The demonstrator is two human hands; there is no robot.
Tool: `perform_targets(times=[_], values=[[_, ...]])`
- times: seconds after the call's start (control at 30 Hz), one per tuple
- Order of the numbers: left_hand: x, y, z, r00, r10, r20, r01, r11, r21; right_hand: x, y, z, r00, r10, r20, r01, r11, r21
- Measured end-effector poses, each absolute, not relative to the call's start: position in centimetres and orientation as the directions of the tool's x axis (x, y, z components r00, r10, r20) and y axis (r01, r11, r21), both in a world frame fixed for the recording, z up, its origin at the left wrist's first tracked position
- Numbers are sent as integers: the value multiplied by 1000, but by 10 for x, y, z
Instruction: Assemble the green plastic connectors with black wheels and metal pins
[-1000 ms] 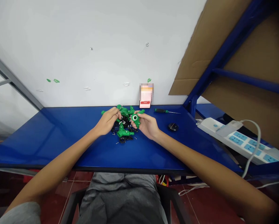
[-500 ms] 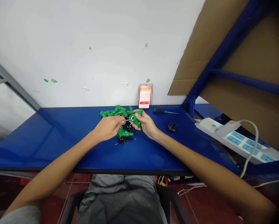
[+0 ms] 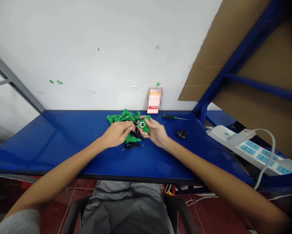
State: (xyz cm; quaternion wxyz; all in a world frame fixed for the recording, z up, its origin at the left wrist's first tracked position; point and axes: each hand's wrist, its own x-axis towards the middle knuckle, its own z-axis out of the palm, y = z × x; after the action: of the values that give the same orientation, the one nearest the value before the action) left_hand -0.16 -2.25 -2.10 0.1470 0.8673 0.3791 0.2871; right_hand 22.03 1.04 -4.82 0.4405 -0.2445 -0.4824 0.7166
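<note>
Left hand [image 3: 116, 135]: fingers narrow, pinching metal pin [image 3: 137, 125], tip at white ring in green fitting [image 3: 145, 126]. Right hand [image 3: 156, 132]: fingers curled round that fitting, holding it above pile, hands nearly touching. Pile of green fittings [image 3: 125, 116] and small black parts [image 3: 129, 147] just below hands, on blue surface [image 3: 53, 152]. Screwdriver [image 3: 171, 116] lies beyond right hand; black disc [image 3: 182, 134] to its right. Power strip [image 3: 248, 149] off surface's right side.

The card [image 3: 154, 100] by the wall is blurred (upper part, mostly). The right hand [image 3: 157, 133] hides much of the green fitting [image 3: 148, 125].
</note>
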Motion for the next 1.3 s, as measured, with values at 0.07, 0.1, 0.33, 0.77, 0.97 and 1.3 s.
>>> perform_targets(times=[0.07, 0.1, 0.33, 0.77, 0.97, 1.3], values=[[0, -23, -21, 535, 750, 388, 563, -659, 499, 220, 10, -49, -497, 866, 65, -396, -159, -905], [0, -23, -22, 527, 758, 385, 556, -650, 518, 220, 9, -49, -498, 865, 62, -396, -164, -903], [5, -19, -29, 495, 805, 326, 397, -544, 739, 220, 11, -50, -476, 878, 47, -395, -166, -903], [-3, -13, -27, 481, 827, 290, 393, -500, 772, 216, 9, -49, -444, 891, 94, -467, -141, -873], [-1, -20, -20, 487, 814, 318, 549, -568, 613, 216, 9, -50, -448, 892, 67, -377, -120, -919], [5, -22, -28, 468, 828, 310, 359, -498, 789, 218, 7, -49, -472, 878, 73, -393, -136, -910]])
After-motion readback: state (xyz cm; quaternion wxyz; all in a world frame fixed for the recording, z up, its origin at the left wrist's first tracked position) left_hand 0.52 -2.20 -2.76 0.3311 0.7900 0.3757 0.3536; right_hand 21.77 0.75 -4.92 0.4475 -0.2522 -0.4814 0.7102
